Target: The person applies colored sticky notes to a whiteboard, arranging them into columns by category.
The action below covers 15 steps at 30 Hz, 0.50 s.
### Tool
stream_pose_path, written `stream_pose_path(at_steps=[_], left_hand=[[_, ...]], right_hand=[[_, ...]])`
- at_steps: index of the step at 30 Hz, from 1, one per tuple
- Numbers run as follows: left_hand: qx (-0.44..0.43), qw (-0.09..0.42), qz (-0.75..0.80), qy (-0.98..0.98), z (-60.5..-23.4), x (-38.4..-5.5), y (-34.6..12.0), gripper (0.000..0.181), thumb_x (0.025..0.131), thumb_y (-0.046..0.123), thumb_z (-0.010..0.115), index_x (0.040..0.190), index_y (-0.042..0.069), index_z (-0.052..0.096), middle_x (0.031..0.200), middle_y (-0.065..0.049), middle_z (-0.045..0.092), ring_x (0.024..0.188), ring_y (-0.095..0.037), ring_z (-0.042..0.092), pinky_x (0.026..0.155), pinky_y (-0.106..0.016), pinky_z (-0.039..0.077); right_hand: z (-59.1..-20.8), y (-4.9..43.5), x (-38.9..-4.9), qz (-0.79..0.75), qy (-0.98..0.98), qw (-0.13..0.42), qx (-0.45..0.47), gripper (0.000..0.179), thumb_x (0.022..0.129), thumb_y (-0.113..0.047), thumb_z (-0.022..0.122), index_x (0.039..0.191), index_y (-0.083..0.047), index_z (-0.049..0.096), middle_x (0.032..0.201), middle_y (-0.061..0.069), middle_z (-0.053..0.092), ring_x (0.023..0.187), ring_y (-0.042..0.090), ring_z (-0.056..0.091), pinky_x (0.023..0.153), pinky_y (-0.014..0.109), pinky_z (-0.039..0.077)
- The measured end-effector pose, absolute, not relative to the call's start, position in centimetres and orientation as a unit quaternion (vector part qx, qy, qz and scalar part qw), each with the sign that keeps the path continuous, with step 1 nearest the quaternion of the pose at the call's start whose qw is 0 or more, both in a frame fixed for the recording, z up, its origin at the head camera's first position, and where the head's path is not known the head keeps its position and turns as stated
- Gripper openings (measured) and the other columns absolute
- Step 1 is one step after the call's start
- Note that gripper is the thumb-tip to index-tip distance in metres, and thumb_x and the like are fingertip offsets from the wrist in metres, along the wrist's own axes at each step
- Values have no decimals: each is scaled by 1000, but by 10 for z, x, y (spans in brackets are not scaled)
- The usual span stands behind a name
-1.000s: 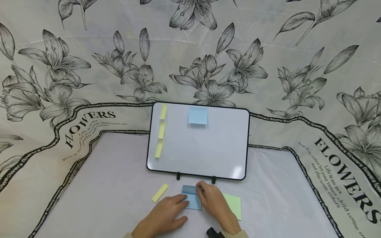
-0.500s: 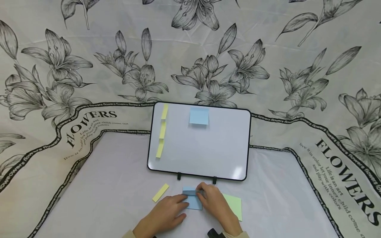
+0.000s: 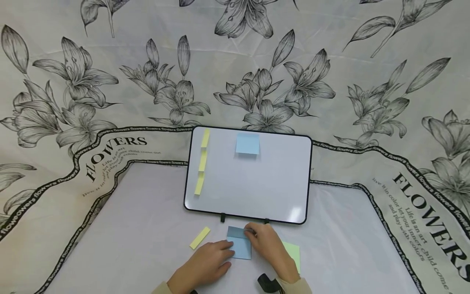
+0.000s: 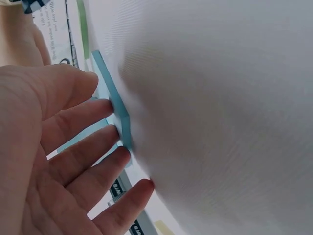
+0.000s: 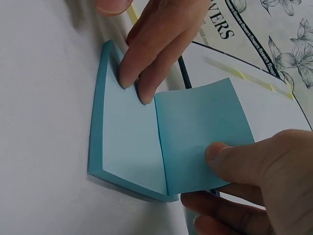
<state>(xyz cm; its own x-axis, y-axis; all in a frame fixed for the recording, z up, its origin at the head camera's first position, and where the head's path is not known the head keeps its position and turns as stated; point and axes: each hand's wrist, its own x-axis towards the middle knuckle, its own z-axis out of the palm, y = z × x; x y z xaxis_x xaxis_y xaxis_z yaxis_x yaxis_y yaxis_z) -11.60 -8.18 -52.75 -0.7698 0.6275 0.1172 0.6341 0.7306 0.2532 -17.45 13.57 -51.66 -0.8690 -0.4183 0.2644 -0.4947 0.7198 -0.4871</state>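
A pad of blue sticky notes lies on the white cloth below the whiteboard. My right hand pinches the pad's top sheet between thumb and fingers. In the right wrist view that sheet stands raised from the pad, still joined along the far edge. My left hand rests at the pad's left side, its fingertips touching the top surface and edge. Its fingers are spread and nearly straight, seen in the left wrist view. Partly behind my right hand lies a green sticky note pad.
The whiteboard stands tilted on black feet, bearing one blue note and a column of yellow strips. A yellow strip pad lies left of the blue pad. Flower-printed cloth hangs behind.
The pinched sheet first bent down toward the pad, then rose again and now stands farther up at the far edge. My left hand stays by the pad. The head view has shifted slightly.
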Motion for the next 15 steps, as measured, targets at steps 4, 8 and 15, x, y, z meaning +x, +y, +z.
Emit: stream_pose_path(at_steps=[4,8,15], left_hand=[[-334,-1,-137,-932,-528,-117,-81,27,95,31,73,119,18,77,134,-2,69,122,-14,67,95,-32,58],[-335,-5,-135,-932,-529,-117,-82,28,95,31,73,120,18,76,135,-2,68,123,-15,67,97,-32,58],[-335,-28,-151,-930,-533,-116,-86,35,95,33,73,126,17,73,141,-2,63,125,-16,65,98,-33,57]], right_hand=[[-516,135,-182,279,-928,74,235,5,90,-7,77,95,-7,78,85,5,78,65,-1,58,57,19,50],[-514,134,-189,282,-930,77,222,6,91,-7,76,96,-7,78,86,6,79,63,-1,57,57,18,49],[-500,137,-199,298,-925,99,214,7,92,-6,76,98,-4,77,86,8,78,61,1,56,55,17,47]])
